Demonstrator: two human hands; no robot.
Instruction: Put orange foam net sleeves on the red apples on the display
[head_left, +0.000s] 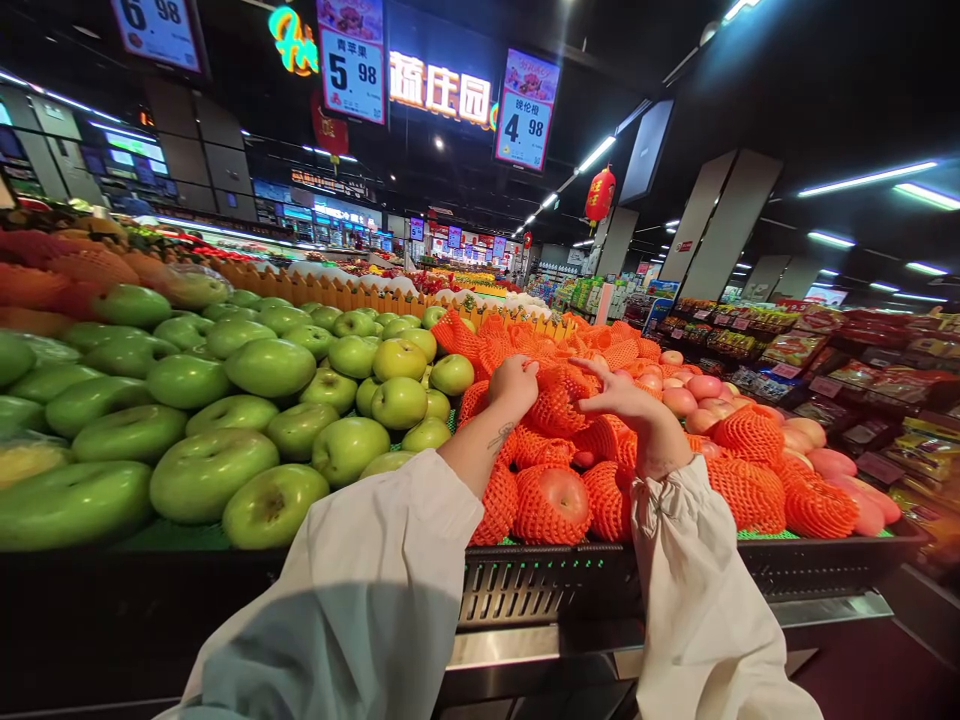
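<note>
Both arms in white sleeves reach over a produce stand. My left hand (514, 383) is closed on the orange foam net of an apple (555, 405) in the pile of netted red apples (553, 503). My right hand (616, 396) touches the same netted apple from the right, fingers spread. Bare pink-red apples (694, 392) lie just beyond it. A large heap of green apples (270, 368) fills the stand to the left.
A black slotted crate rim (540, 580) fronts the stand, with a metal ledge below. Price signs (352, 70) hang overhead. Shelves of packaged goods (862, 380) line an aisle at the right. More fruit displays stretch behind a low wooden fence (330, 292).
</note>
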